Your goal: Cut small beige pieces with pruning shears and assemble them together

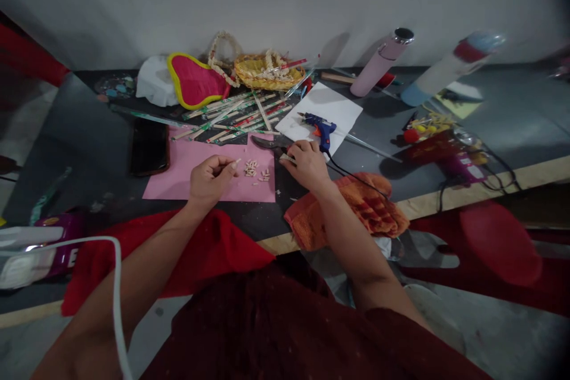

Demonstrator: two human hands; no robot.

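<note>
Two hands reach forward: left hand (pixel 209 181) pinching a stick piece (pixel 238 161), right hand (pixel 308 165) gripping cutters (pixel 266 143) palm-down.

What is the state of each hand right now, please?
Left hand: closed, pinching a small pale piece.
Right hand: closed, apparently holding the dark cutter.

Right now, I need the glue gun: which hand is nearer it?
Right. The right hand is just below the glue gun in view; the left hand is farther off, over the pink sheet.
</note>
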